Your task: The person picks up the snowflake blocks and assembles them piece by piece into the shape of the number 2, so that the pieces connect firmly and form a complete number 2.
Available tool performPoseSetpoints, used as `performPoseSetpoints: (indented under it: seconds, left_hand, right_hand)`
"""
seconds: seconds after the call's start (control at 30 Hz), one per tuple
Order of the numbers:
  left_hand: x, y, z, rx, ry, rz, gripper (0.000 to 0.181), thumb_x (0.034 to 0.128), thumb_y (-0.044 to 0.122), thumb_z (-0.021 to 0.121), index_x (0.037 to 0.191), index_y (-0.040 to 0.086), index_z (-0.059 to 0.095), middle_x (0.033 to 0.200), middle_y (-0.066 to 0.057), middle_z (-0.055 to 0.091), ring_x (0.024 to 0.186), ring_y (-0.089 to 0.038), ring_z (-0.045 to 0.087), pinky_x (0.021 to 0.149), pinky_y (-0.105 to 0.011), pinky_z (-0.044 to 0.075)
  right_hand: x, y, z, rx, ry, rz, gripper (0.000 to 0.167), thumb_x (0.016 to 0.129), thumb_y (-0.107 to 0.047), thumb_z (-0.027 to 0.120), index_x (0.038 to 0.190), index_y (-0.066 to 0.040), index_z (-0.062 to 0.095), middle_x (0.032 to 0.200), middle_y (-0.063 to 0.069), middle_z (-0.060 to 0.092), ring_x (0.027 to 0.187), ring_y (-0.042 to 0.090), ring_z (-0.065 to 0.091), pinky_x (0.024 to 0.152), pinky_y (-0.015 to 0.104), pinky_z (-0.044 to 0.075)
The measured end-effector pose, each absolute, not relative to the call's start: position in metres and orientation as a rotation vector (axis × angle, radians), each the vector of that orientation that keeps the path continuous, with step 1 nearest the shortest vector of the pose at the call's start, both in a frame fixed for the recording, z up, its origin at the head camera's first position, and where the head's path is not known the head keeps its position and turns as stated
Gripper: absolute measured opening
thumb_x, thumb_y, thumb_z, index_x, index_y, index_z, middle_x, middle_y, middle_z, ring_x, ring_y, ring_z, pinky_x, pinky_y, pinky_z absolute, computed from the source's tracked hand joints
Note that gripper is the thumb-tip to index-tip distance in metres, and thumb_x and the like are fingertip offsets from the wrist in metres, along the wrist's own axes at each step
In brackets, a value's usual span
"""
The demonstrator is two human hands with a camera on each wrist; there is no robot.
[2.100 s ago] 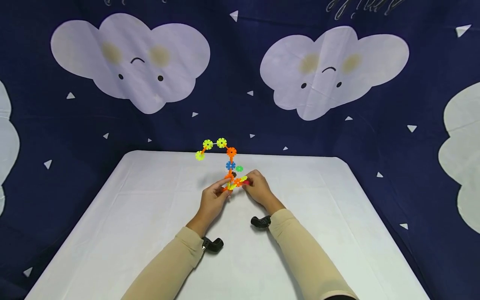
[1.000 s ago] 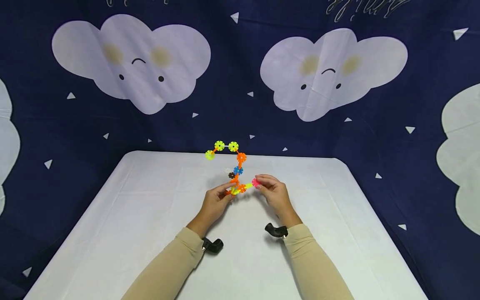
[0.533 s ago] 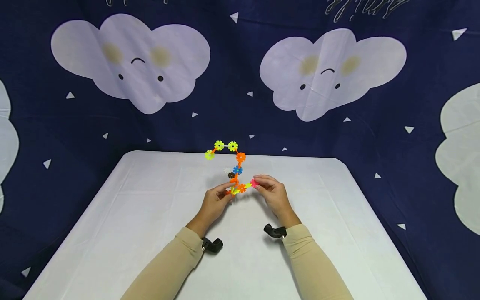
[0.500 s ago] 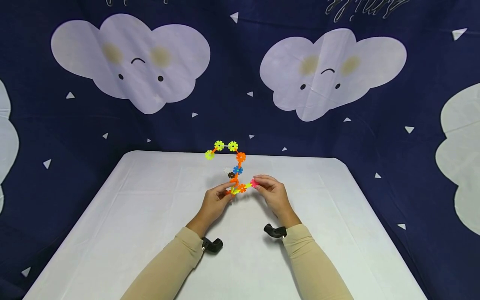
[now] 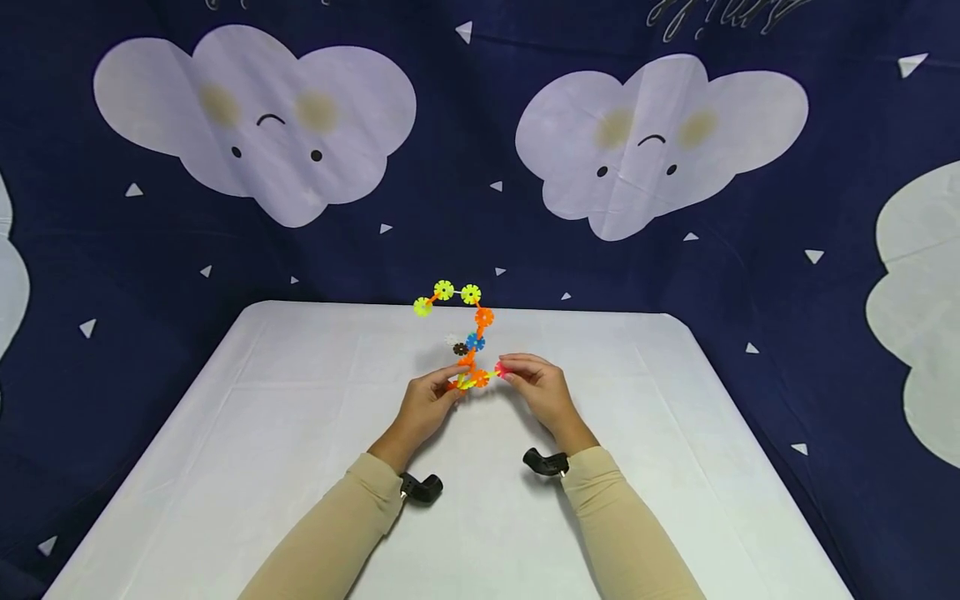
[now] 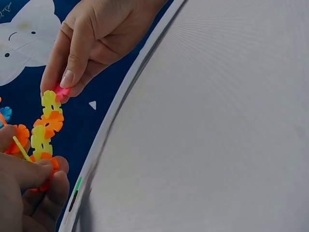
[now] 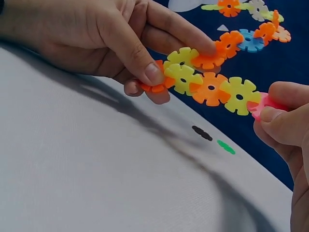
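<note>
A curved chain of flower-shaped snowflake discs [image 5: 484,317] in orange, yellow, blue and white is held above the table. My left hand [image 5: 420,410] pinches an orange disc [image 7: 157,83] low in the chain between thumb and fingers. My right hand [image 5: 549,398] pinches a pink disc [image 7: 263,105] between thumb and forefinger. In the right wrist view the pink disc meets a yellow disc [image 7: 240,95] at the chain's right end, and fingers cover part of it. The chain's far end, with yellow discs [image 5: 444,290], arches up and to the left.
Loose on the white table [image 5: 300,467] lie a black disc [image 7: 202,133] and a green disc [image 7: 226,147]. A pale disc [image 5: 452,340] lies by the black one. Behind the table's back edge hangs a dark blue cloth [image 5: 465,150] with clouds.
Since the first frame my right hand has moved right and turned, bringing the pink disc into view; lately it has edged slightly left. The chain has shifted right. My left hand keeps its grip.
</note>
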State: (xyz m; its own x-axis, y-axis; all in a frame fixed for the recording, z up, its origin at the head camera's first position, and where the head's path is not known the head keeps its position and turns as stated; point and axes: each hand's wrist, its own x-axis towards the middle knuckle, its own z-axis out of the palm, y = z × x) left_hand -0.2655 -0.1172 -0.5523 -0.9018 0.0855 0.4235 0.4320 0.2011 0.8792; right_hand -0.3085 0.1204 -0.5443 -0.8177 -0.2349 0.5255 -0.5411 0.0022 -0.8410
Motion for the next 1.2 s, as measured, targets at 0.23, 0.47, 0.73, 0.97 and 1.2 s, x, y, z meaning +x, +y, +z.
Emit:
performPoseSetpoints:
  seconds: [0.23,0.47,0.73,0.97,1.2]
  left_hand:
    - [-0.267,-0.116,-0.553,-0.466,-2.149,-1.858,0.043,0.0909,-0.019,0.069,0.130,0.000,0.073,0.115,-0.018,0.074,0.071,-0.039,0.067,0.061,-0.034,0.059]
    - [-0.269,-0.116,-0.551,-0.410,-2.081,-1.990,0.043,0.0928,-0.020,0.066,0.133,-0.003,0.070,0.116,-0.025,0.071,0.077,-0.038,0.068,0.065,-0.033,0.061]
    - [-0.271,-0.118,-0.549,-0.335,-1.939,-2.055,0.045,0.0919,-0.023,0.066,0.134,-0.007,0.068,0.127,-0.026,0.068,0.082,-0.036,0.070,0.069,-0.032,0.062]
    - [-0.273,-0.118,-0.548,-0.351,-1.929,-2.029,0.045,0.0918,-0.023,0.066,0.135,-0.009,0.066,0.128,-0.030,0.066,0.082,-0.050,0.066,0.067,-0.035,0.063]
    - [-0.270,-0.119,-0.551,-0.355,-1.965,-1.998,0.043,0.0933,-0.021,0.066,0.134,-0.006,0.068,0.125,-0.029,0.068,0.081,-0.049,0.067,0.065,-0.027,0.060]
  right_hand:
    - [-0.306,0.123,-0.542,0.796,-2.027,1.981,0.031,0.092,0.017,0.071,0.123,0.014,0.070,0.134,0.026,0.065,0.119,0.043,0.064,0.099,0.034,0.056]
    - [-0.311,0.126,-0.540,0.621,-2.018,2.060,0.040,0.097,0.017,0.063,0.137,0.010,0.063,0.139,0.026,0.062,0.126,0.048,0.059,0.101,0.035,0.055]
    - [-0.335,0.113,-0.546,0.459,-2.623,1.448,0.044,0.100,-0.011,0.070,0.143,-0.001,0.062,0.141,0.014,0.064,0.129,0.030,0.055,0.111,0.043,0.045]
    - [-0.364,0.085,-0.540,0.658,-2.859,0.885,0.056,0.102,-0.016,0.065,0.155,-0.003,0.051,0.163,0.015,0.041,0.141,0.040,0.036,0.119,0.053,0.027]
    - [-0.373,0.058,-0.539,0.697,-2.928,0.623,0.054,0.107,-0.010,0.052,0.160,-0.012,0.047,0.171,0.006,0.029,0.149,0.039,0.028,0.124,0.054,0.017]
